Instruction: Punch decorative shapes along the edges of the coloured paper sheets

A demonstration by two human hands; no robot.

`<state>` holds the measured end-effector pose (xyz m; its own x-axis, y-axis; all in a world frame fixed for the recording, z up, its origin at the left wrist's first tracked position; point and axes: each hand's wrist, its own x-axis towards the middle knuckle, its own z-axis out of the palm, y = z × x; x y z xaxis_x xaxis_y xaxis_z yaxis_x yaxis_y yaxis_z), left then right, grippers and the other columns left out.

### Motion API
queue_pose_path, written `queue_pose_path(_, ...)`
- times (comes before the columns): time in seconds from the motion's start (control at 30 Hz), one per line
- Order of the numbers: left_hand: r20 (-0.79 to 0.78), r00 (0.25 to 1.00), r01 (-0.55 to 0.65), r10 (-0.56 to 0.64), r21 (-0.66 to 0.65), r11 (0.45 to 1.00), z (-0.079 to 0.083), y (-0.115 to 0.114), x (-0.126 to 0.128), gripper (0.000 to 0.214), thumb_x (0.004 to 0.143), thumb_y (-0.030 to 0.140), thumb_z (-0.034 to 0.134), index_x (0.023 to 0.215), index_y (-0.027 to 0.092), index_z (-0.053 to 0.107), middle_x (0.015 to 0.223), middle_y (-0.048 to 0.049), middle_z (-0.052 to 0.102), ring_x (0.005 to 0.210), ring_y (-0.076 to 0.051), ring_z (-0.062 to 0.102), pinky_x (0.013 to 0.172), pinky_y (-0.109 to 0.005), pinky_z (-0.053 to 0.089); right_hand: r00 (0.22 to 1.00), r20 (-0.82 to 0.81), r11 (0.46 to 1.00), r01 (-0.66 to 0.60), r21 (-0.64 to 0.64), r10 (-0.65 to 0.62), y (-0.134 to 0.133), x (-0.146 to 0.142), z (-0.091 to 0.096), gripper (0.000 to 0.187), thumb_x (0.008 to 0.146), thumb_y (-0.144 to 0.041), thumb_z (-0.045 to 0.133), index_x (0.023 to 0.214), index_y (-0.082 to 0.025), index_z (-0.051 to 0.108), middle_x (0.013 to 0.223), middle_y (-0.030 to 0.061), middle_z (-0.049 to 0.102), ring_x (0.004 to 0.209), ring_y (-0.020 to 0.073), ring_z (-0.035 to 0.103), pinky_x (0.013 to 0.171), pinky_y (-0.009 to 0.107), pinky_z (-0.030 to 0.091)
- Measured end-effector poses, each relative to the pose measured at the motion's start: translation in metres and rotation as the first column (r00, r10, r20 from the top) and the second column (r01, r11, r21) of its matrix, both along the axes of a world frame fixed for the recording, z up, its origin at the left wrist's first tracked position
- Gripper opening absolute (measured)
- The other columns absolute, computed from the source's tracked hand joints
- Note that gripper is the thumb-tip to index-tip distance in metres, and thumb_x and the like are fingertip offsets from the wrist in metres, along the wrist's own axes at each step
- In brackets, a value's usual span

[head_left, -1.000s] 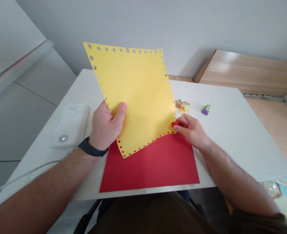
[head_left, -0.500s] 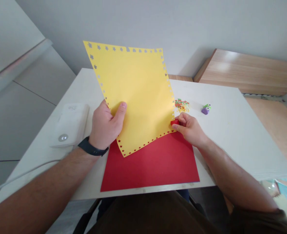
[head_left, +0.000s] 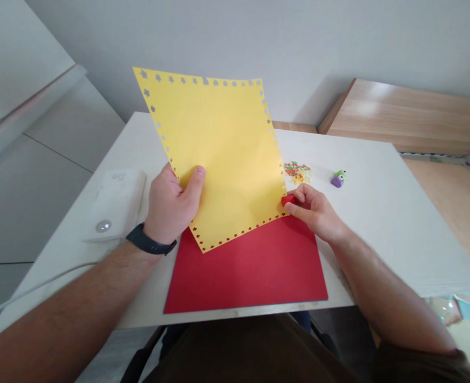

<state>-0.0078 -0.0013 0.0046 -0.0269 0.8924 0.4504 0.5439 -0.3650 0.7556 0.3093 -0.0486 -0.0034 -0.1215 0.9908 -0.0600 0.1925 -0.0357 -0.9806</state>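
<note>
A red sheet [head_left: 246,276] was laid at the front of the table [head_left: 378,223]. Above it, a yellow sheet [head_left: 222,141] was clamped in the left hand [head_left: 174,201], apparently to steady its perforated border, where a small red tool [head_left: 287,200] was pinched by the right hand [head_left: 313,210]. Beyond, coloured cut-outs [head_left: 297,172] were heaped, presumably for tidiness.
</note>
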Motion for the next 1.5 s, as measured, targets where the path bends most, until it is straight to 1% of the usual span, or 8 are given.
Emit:
queue_pose_path(0.23, 0.002, 1.000, -0.030, 0.030, 0.018, 0.999, 0.000, 0.001, 0.001, 0.030, 0.106, 0.043, 0.067, 0.127, 0.024, 0.076, 0.139, -0.0051, 0.077, 0.135, -0.030, 0.069, 0.117, -0.046, 0.055, 0.969, -0.222, 0.991, 0.088, -0.099, -0.109, 0.002, 0.001, 0.004, 0.059, 0.079, -0.045, 0.095, 0.079, -0.026, 0.039, 0.084, -0.0011, 0.068, 0.073, 0.0175, 0.057, 0.069, 0.034, 0.042)
queue_pose_path(0.43, 0.033, 0.999, -0.013, 0.014, -0.006, 1.000, 0.000, 0.001, 0.001, 0.034, 0.107, 0.042, 0.065, 0.134, 0.025, 0.075, 0.144, -0.0084, 0.074, 0.137, -0.031, 0.068, 0.118, -0.048, 0.053, 0.934, -0.315, 0.984, 0.135, -0.119, -0.166, 0.004, 0.003, 0.004, 0.052, 0.077, -0.038, 0.095, 0.078, -0.026, 0.044, 0.086, -0.0001, 0.076, 0.068, 0.0175, 0.061, 0.068, 0.034, 0.044)
queue_pose_path(0.7, 0.032, 0.999, -0.011, 0.012, -0.008, 1.000, 0.002, 0.000, 0.002, 0.046, 0.106, 0.048, 0.065, 0.147, 0.026, 0.069, 0.143, -0.0102, 0.074, 0.136, -0.033, 0.068, 0.119, -0.049, 0.053, 0.900, -0.368, 0.968, 0.181, -0.172, -0.234, 0.008, 0.007, 0.005, 0.039, 0.080, -0.028, 0.090, 0.076, -0.025, 0.051, 0.101, 0.0054, 0.081, 0.080, 0.0217, 0.071, 0.065, 0.033, 0.045)
queue_pose_path(0.9, 0.021, 1.000, -0.022, 0.022, -0.018, 1.000, 0.003, 0.000, 0.002, 0.032, 0.106, 0.044, 0.066, 0.130, 0.025, 0.077, 0.138, -0.0057, 0.077, 0.134, -0.032, 0.070, 0.116, -0.048, 0.055, 0.895, -0.371, 0.965, 0.192, -0.178, -0.246, 0.010, 0.013, 0.005, 0.033, 0.082, -0.025, 0.084, 0.079, -0.024, 0.051, 0.103, 0.0062, 0.081, 0.081, 0.0207, 0.072, 0.065, 0.032, 0.046)
queue_pose_path(1.0, 0.016, 0.999, -0.032, 0.032, -0.007, 0.999, 0.003, 0.000, 0.002, 0.031, 0.106, 0.043, 0.065, 0.126, 0.022, 0.077, 0.137, -0.0052, 0.077, 0.134, -0.032, 0.070, 0.117, -0.050, 0.054, 0.932, -0.276, 0.970, 0.208, -0.123, -0.235, 0.012, 0.018, 0.002, 0.033, 0.085, -0.028, 0.081, 0.080, -0.025, 0.048, 0.110, 0.0071, 0.080, 0.081, 0.0199, 0.071, 0.067, 0.033, 0.047)
queue_pose_path(1.1, 0.023, 1.000, -0.014, 0.015, -0.018, 1.000, 0.003, 0.000, 0.001, 0.034, 0.106, 0.045, 0.065, 0.131, 0.023, 0.076, 0.139, -0.0072, 0.077, 0.135, -0.033, 0.069, 0.119, -0.051, 0.053, 0.976, -0.024, 0.975, 0.217, 0.044, -0.216, 0.014, 0.024, -0.002, 0.034, 0.087, -0.029, 0.077, 0.081, -0.026, 0.044, 0.119, 0.0081, 0.079, 0.100, 0.0244, 0.075, 0.078, 0.036, 0.050)
queue_pose_path(1.27, 0.026, 1.000, -0.008, 0.009, -0.026, 1.000, 0.001, 0.000, 0.000, 0.042, 0.106, 0.047, 0.065, 0.140, 0.025, 0.073, 0.139, -0.0097, 0.076, 0.135, -0.034, 0.069, 0.119, -0.051, 0.053, 0.865, 0.463, 0.965, 0.085, 0.248, -0.195, 0.014, 0.031, -0.002, 0.029, 0.090, -0.028, 0.069, 0.083, -0.029, 0.041, 0.125, 0.0121, 0.079, 0.131, 0.0335, 0.069, 0.085, 0.041, 0.050)
queue_pose_path(1.5, 0.026, 1.000, -0.014, 0.014, -0.002, 1.000, -0.001, 0.001, 0.001, 0.044, 0.106, 0.045, 0.066, 0.142, 0.022, 0.072, 0.141, -0.0114, 0.075, 0.133, -0.033, 0.070, 0.116, -0.050, 0.055, 0.790, 0.590, 0.965, 0.010, 0.262, -0.169, 0.012, 0.030, 0.000, 0.026, 0.088, -0.024, 0.063, 0.083, -0.029, 0.039, 0.142, 0.0182, 0.074, 0.134, 0.0345, 0.069, 0.081, 0.042, 0.052)
